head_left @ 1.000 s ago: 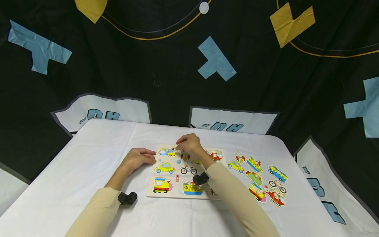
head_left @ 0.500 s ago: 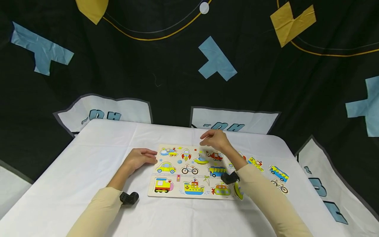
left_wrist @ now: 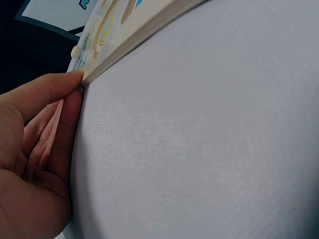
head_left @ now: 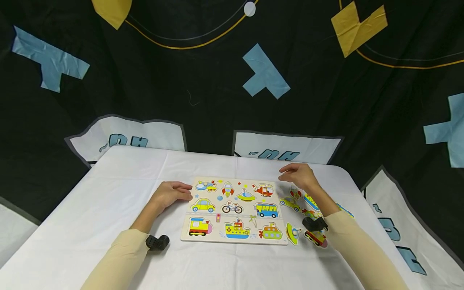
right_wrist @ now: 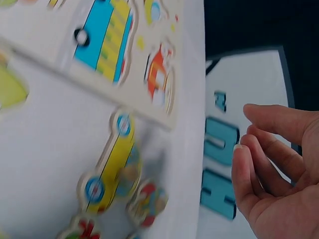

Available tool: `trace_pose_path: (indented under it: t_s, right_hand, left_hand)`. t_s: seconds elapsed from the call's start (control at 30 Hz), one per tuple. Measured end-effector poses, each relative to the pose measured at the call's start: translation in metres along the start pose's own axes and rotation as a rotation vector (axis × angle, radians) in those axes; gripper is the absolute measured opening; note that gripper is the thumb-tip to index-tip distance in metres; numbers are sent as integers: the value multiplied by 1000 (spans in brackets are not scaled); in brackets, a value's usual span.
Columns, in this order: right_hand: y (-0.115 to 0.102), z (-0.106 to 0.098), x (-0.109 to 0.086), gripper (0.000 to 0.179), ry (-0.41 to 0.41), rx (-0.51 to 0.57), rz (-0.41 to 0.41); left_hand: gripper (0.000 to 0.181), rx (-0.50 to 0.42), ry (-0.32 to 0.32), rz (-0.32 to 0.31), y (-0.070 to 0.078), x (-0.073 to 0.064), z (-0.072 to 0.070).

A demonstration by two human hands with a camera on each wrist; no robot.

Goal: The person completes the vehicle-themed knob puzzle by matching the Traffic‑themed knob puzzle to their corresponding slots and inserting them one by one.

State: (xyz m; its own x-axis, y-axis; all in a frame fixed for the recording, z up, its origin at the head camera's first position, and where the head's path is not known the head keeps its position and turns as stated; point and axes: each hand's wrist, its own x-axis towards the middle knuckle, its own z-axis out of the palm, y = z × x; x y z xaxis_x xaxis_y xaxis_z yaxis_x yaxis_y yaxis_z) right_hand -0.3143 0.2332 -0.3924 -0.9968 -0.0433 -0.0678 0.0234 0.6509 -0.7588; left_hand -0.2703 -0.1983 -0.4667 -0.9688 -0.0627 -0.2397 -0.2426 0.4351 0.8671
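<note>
Puzzle board (head_left: 237,216) on white tablecloth (head_left: 210,266) (black curtain (head_left: 166,88) behind).

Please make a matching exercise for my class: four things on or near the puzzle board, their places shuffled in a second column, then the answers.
Places as seen in the head view; rows are those of the puzzle board.

Things
1. Bus picture
2. Train picture
3. Helicopter picture
4. Loose flying-saucer piece

Places
a. Bottom row, left end
b. Off the board, beside its lower right corner
c. Top row, right end
d. Middle row, right end

Pairs: 1-d, 2-a, 3-c, 4-b
</note>
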Motion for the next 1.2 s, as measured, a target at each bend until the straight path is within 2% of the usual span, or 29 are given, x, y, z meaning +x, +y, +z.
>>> trace_pose_path:
  t_s: [0.2, 0.6, 0.93, 1.2]
  right_hand:
    - [24, -14, -4, 39, -1, -4, 73]
    - [60, -12, -9, 38, 38, -34, 128]
    - [75, -7, -8, 37, 45, -67, 123]
    - [82, -5, -4, 37, -1, -31, 196]
  left_hand:
    - [46, -4, -2, 6, 0, 1, -1]
    - [45, -25, -11, 7, -1, 1, 0]
    - [43, -10, -2, 15, -3, 3, -1]
    - [43, 7, 11, 14, -5, 4, 0]
